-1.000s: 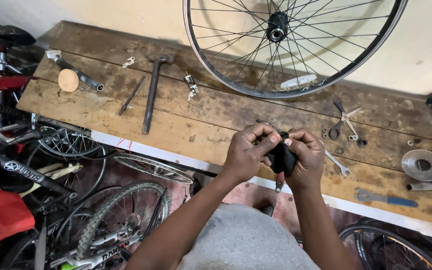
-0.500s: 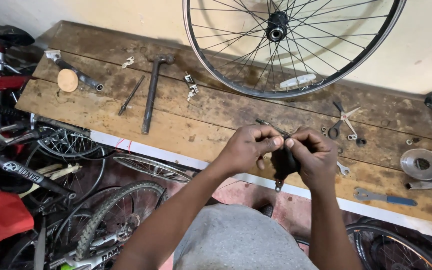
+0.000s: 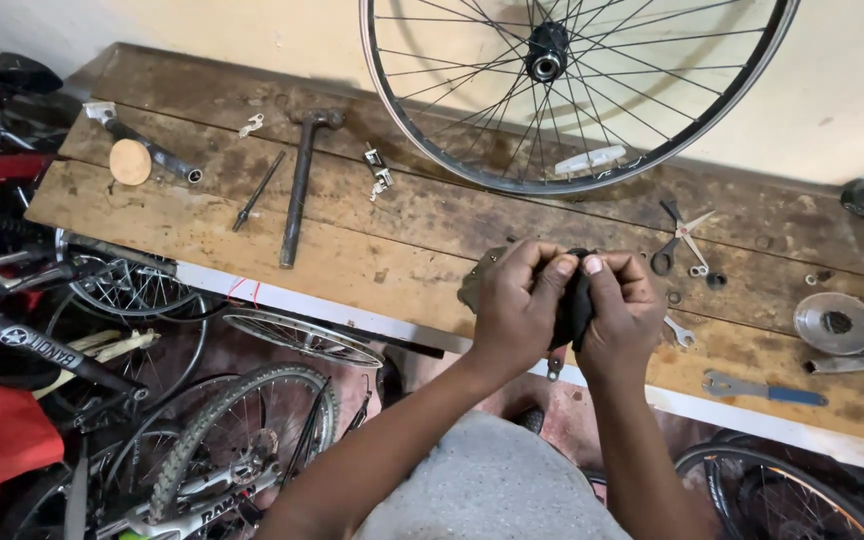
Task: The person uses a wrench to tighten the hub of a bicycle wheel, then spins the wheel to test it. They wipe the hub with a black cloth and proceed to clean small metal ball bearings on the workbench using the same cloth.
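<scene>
A worn wooden tabletop [image 3: 432, 215] carries a spoked bicycle wheel [image 3: 572, 90] leaning on the wall, a hammer [image 3: 300, 180], scissors [image 3: 680, 240], a round metal disc [image 3: 835, 322] and a blue-handled wrench [image 3: 762, 388], while bicycles [image 3: 102, 400] crowd the floor beside it. Above the tabletop's front edge, the left hand [image 3: 514, 308] and right hand [image 3: 620, 312] press together around a small black part [image 3: 574, 305]. Both sets of fingers are curled tight on it, thumbs meeting on top.
</scene>
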